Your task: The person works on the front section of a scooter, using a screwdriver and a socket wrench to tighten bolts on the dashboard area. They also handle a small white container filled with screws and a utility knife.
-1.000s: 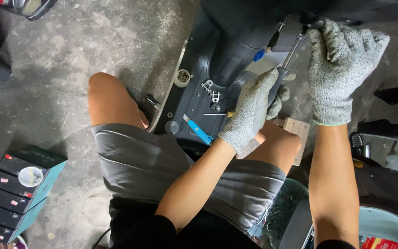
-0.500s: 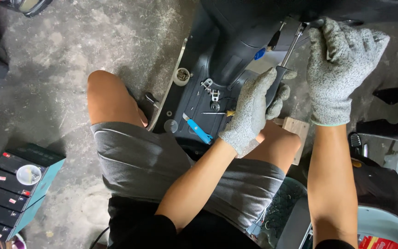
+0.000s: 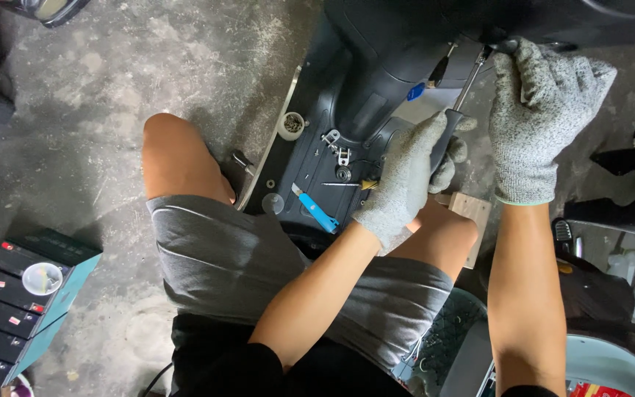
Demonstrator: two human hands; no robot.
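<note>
**Turning a Screwdriver on a Scooter**

Sitting low over a grey concrete floor (image 3: 112,88), a person in grey shorts (image 3: 244,257) works with both hands in grey gloves. One bare knee (image 3: 178,151) sticks out to the left.

Near the bottom left is a teal box (image 3: 31,309) full of dark battery blocks, with a small clear cup (image 3: 42,278) on top. Near the bottom right is a pale blue tub (image 3: 611,367).

The left hand (image 3: 406,180) is closed tight around the dark handle of a screwdriver (image 3: 456,117). Its fingers are wrapped all the way round the handle. A small wood block (image 3: 470,209) sits just under this hand, by the other knee.

Beside that hand is the dark footboard (image 3: 310,147) of a scooter. On it lie a blue knife (image 3: 316,209), a thin tool with a yellow end (image 3: 354,184), some small metal clips (image 3: 336,143), and a little white cup (image 3: 291,123) with screws in it.

Farther up, the thin metal shaft of the screwdriver goes up to the dark scooter body (image 3: 406,37). The right hand (image 3: 538,117) is at the top of the shaft. Its fingers are curled together at the tip, where it meets the scooter. A small blue plug (image 3: 415,91) hangs close by.
</note>
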